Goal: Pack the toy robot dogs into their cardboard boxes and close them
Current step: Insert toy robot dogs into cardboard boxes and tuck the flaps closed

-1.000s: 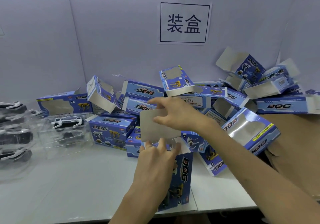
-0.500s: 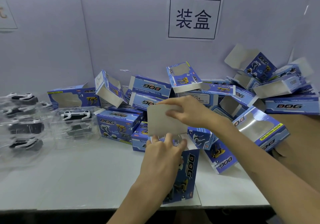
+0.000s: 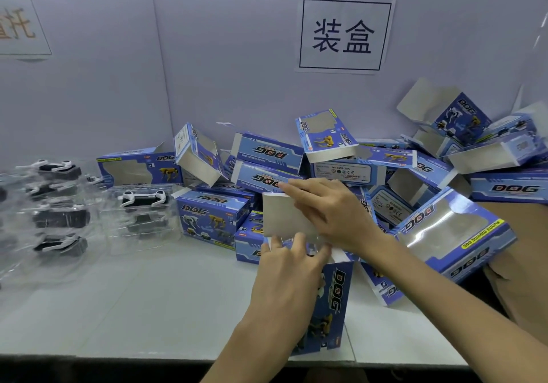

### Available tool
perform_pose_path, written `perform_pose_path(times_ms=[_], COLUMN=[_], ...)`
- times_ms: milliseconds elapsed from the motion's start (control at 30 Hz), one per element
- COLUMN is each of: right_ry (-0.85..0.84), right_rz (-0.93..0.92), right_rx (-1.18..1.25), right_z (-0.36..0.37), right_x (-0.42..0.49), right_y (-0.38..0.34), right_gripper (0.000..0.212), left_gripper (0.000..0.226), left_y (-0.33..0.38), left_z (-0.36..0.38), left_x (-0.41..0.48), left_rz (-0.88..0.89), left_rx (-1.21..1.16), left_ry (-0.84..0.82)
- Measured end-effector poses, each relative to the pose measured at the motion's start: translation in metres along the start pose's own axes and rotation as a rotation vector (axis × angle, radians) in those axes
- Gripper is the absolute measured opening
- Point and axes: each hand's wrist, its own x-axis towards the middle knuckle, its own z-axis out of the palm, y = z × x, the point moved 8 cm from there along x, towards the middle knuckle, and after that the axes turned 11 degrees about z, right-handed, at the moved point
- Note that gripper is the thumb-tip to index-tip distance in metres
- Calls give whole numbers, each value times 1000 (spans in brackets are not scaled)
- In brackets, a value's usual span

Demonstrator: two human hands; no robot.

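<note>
1. The white table (image 3: 133, 302) carries a blue DOG box (image 3: 336, 296) standing on end at its near edge, right of centre.
2. The left hand (image 3: 289, 270) grips the box's upper end, fingers curled over the open rim.
3. Just beyond, the right hand (image 3: 333, 212) holds the box's raised grey flap (image 3: 280, 218). Its fingers lie nearly straight along the flap's far edge, and the thumb appears to rest on the near face. The two hands are close together.
4. Farther left, toy robot dogs (image 3: 143, 200) lie in clear plastic trays (image 3: 139, 234).
5. A pile of DOG boxes (image 3: 267, 152), many open-ended, heaps against the far wall under a paper sign (image 3: 344, 35).
</note>
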Motion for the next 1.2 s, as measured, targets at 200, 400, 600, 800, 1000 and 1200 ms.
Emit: perform_pose_path(times_ms=[200, 400, 600, 800, 1000, 1200], right_ry=[-85, -298, -495, -543, -409, -450], right_rz=[164, 419, 451, 482, 448, 431], right_rx=[108, 319, 610, 629, 453, 424], right_z=[-5, -12, -7, 6, 8, 9], right_x=[1, 26, 5, -18, -27, -32], right_y=[0, 15, 13, -6, -12, -21], right_gripper=[43, 27, 9, 28, 30, 30], left_gripper=[49, 50, 51, 40, 32, 23], left_y=[2, 5, 4, -23, -29, -19], left_z=[-6, -6, -5, -15, 2, -1], left_x=[-4, -6, -6, -11, -40, -76], left_rz=[-3, 7, -31, 81, 76, -25], left_rx=[-33, -69, -18, -143, -284, -304], left_ry=[27, 148, 150, 312, 579, 746])
